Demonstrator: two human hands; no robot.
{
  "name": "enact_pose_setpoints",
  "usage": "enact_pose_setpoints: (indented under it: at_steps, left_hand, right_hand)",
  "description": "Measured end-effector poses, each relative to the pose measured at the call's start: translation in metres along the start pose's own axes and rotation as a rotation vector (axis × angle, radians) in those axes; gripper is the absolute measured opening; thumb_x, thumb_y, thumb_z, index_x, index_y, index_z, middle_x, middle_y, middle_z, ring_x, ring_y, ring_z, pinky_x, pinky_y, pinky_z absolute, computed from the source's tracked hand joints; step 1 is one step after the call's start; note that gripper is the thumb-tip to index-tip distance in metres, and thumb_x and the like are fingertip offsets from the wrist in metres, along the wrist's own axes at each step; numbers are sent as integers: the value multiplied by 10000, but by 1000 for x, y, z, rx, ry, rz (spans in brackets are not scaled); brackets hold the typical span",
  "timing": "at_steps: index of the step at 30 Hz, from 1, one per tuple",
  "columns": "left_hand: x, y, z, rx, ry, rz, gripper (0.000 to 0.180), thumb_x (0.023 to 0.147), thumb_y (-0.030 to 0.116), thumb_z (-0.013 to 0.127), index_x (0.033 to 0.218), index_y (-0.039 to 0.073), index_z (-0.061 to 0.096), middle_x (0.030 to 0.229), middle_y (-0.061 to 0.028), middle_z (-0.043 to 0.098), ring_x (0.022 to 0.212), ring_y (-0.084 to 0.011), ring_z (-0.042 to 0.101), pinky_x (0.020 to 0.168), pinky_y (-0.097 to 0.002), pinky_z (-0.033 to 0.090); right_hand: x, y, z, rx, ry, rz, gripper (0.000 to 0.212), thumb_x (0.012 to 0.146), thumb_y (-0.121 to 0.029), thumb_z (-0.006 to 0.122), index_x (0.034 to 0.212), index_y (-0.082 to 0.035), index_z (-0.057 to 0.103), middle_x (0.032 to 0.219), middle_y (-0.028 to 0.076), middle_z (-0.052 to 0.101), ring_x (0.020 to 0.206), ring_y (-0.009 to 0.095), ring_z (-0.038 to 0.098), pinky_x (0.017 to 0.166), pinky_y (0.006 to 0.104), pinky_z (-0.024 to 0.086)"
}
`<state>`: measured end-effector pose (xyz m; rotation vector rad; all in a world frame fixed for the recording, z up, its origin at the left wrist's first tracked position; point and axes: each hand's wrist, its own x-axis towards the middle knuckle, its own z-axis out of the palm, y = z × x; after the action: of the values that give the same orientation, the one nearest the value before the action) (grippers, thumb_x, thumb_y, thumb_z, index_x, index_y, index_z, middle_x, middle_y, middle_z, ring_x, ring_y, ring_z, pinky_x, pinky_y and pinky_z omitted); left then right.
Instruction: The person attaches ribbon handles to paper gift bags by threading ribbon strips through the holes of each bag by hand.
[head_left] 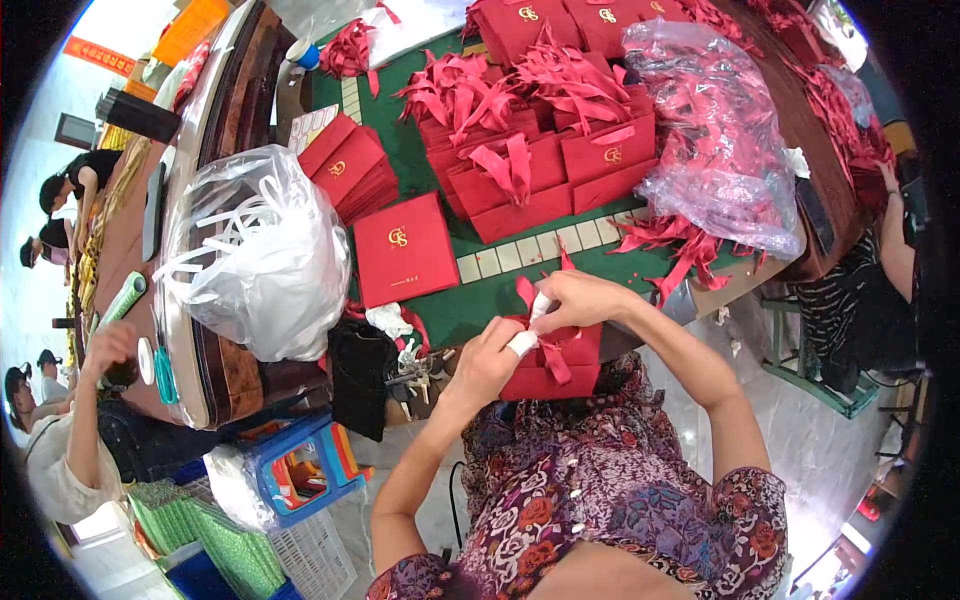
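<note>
Just past the table's near edge, a small red paper bag (585,347) rests at my lap. A red ribbon (554,362) loops from it. My left hand (487,358) pinches the ribbon from the left, its fingers closed. From the right, my right hand (578,300) is closed on the same ribbon, and the fingertips of both hands nearly meet. White tape wraps some fingers on each hand. The exact spot where the ribbon is gripped is partly hidden by the fingers. Flat on the table ahead lies a red bag (405,252) with gold print.
Stacked red bags with ribbons (515,185) fill the green table. A clear plastic bag of red ribbons (710,140) lies right; a clear bag of white strips (270,270) lies left. Keys (405,385) hang by a black pouch (357,375). Other people sit on both sides.
</note>
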<state>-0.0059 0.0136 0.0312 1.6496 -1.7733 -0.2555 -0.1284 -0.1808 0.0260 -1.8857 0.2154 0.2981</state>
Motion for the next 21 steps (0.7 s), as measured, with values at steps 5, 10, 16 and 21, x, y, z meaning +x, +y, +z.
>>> enact_pose_setpoints:
  at_steps: [5,10,16,21]
  left_hand:
    - [9,2,-2,-10,81,-18,204,779,100,787,923,17,669,903,-107,612,808,-292,627,655,-387,519]
    - [8,-6,5,-72,124,-134,220,770,89,797,938,27,670,930,-109,612,812,-292,628,673,-376,513]
    - [7,-12,2,-159,60,-234,224,771,64,793,946,27,659,928,-118,606,775,-289,623,657,-360,491]
    - [12,-12,3,-46,91,-222,189,783,66,778,924,33,657,942,-116,622,778,-311,601,697,-386,483]
  right_hand:
    - [2,6,4,119,76,-50,227,761,-216,751,884,-26,765,762,98,714,680,185,657,662,334,503]
    - [11,18,32,289,326,115,220,734,-221,769,814,-19,736,756,99,689,694,181,648,652,338,502]
    - [21,21,39,281,647,64,160,814,-150,719,826,5,684,761,33,649,740,119,606,675,312,485]
    - [5,22,13,7,747,60,258,884,-273,689,925,-22,731,810,126,643,739,219,638,666,371,484]
